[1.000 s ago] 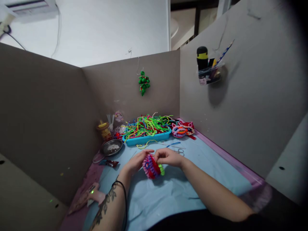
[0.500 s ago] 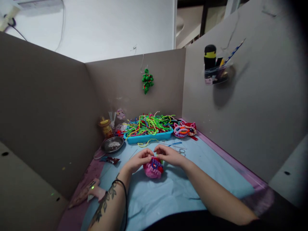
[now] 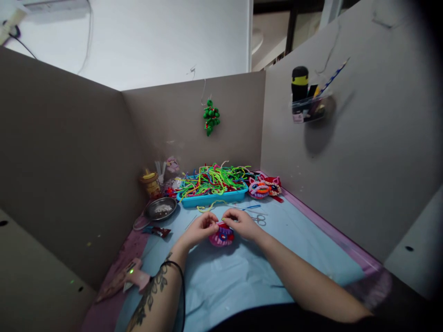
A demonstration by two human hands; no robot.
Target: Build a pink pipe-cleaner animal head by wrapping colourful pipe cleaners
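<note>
A small rounded craft piece of fuzzy pink, purple and red strands, with a blue spot on its side, is held between my hands above the light blue cloth. The fingers of my left hand are closed on its upper left edge. At the upper right edge my right hand has thumb and fingers pinched together. A speck of yellow-green shows by those fingertips, too small to make out. Fingers partly hide the top of the piece.
Behind lies a blue tray heaped with fuzzy strands. Finished-looking craft pieces and scissors are to the right. A metal dish, a wrapper and a lit pink glue gun lie left. Grey panels enclose the table.
The craft piece has tipped and risen slightly, so less of its pink underside shows. Both hands stay on it, with small finger shifts. The view has moved a little.
</note>
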